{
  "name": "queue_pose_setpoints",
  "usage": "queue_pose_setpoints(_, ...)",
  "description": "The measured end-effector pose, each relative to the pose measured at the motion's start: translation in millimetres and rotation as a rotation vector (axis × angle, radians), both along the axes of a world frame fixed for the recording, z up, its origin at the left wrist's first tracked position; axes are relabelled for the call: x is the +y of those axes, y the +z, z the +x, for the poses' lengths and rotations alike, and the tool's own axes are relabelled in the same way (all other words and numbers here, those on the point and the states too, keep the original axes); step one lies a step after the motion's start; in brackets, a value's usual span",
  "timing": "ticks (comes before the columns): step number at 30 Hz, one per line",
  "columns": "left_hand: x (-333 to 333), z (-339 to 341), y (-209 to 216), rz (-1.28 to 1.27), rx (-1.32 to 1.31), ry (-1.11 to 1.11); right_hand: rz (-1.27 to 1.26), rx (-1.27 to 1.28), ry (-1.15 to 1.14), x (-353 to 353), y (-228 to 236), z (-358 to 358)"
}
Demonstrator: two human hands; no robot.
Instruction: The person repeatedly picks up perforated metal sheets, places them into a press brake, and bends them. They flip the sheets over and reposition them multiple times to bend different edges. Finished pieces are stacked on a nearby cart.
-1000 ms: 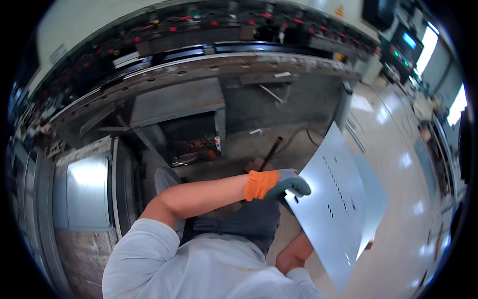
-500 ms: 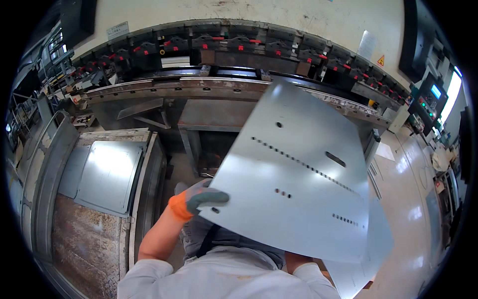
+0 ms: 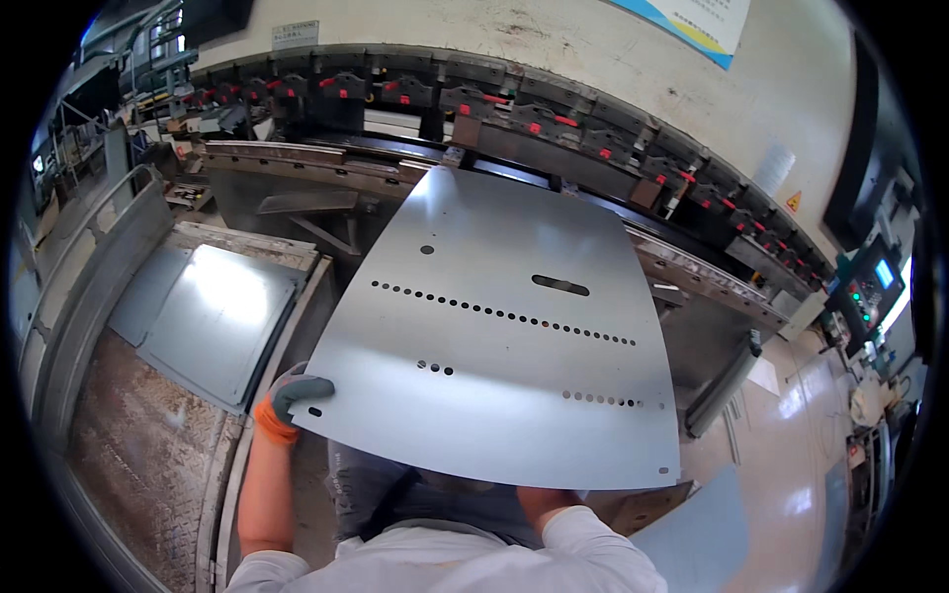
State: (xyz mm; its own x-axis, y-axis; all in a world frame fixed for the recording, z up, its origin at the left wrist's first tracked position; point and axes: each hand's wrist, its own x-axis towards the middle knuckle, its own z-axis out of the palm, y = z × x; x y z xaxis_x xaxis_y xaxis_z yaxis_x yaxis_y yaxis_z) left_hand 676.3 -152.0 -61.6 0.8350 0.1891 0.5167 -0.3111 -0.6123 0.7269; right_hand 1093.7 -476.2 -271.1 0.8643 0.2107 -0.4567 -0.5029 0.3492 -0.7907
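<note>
A large silvery sheet metal panel (image 3: 494, 395), with a row of small round holes, a long slot and smaller hole groups, spreads out in front of me. My left hand (image 3: 301, 395), in a grey glove with an orange cuff, is closed on its near left corner, thumb on top. My right forearm (image 3: 544, 502) runs under the near edge; the right hand itself is hidden beneath the panel. The panel's far edge lies by the bed (image 3: 306, 163) of a press brake, in front of its row of red-handled clamps (image 3: 465, 99); contact there cannot be made out.
On the left, flat metal sheets (image 3: 213, 316) lie on a rusty platform (image 3: 129, 445) with raised metal sides. Another sheet (image 3: 702, 534) is low at the right, partly covered by the panel. A control panel (image 3: 870, 292) with lit green buttons stands at the far right.
The panel has swung left and levelled out, its row of holes now nearly crosswise. My left hand has moved left with it. The view has shifted, uncovering more of the sheet below at right.
</note>
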Motion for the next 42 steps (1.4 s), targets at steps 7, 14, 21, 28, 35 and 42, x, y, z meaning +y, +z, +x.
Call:
queue_pose_setpoints(7, 47.9, 42.0, -27.1, -0.451, 0.008, 0.082, 0.069, 0.066, 0.069, 44.6, -29.5, 10.9)
queue_pose_setpoints(14, -80.2, 84.6, 26.6, -0.999, -0.376, 0.403, 0.137, 0.094, 0.089, 49.3, -41.3, 6.7)
queue_pose_setpoints(21, -100.3, 92.5, -2.5, -1.487, -0.036, -0.012, 0.201, 0.027, 0.096, 15.6, -22.0, -10.7)
queue_pose_setpoints(28, -118.0, 102.2, -20.4, -1.457, -0.126, 0.16, 0.169, -0.234, -0.019, -79.4, 60.3, -27.3)
queue_pose_setpoints(35, -107.1, 125.8, 0.3, -1.624, -0.164, 0.134, 0.22, -0.705, 0.073, -179.7, 132.1, -100.1)
queue_pose_setpoints(42, -88.9, 111.7, 6.5, -1.527, -0.094, 0.074, -0.297, -1.029, -0.073, -164.5, 179.0, -134.6)
